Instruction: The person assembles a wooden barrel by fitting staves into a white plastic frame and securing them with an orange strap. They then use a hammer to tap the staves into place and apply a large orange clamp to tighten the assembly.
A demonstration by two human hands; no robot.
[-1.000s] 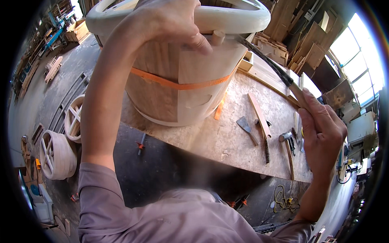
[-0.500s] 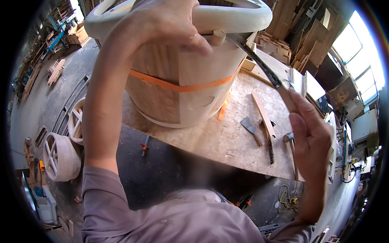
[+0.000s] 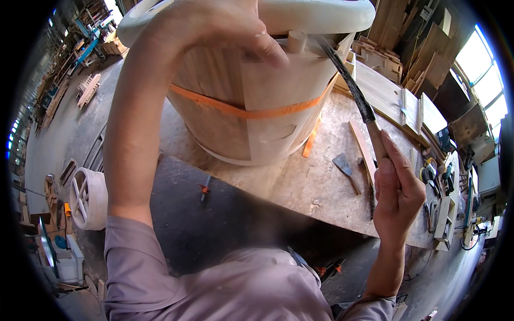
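Observation:
A large pale wooden drum (image 3: 214, 112), banded with an orange strap (image 3: 251, 113), stands on the bench under a thick white ring (image 3: 321, 16). My left hand (image 3: 243, 32) grips the ring from above, its thumb reaching below; the other fingers are beyond the upper edge. Beside the thumb, a short round wooden peg (image 3: 296, 43) stands between drum and ring. My right hand (image 3: 399, 192) is closed round the pale handle of a long dark metal tool (image 3: 350, 80), whose exact kind is unclear. Its blurred tip lies at the drum's upper right, near the peg.
On the bench (image 3: 300, 198) lie a flat scraper (image 3: 342, 166) and a wooden strip (image 3: 363, 147), right of the drum. Boards (image 3: 383, 91) and various tools occupy its right side. A white spoked drum (image 3: 90, 198) stands on the floor at left.
My right hand and the tool's handle have swung left and toward me. The tool's tip stays near the peg. My left hand keeps its place as the view shifts.

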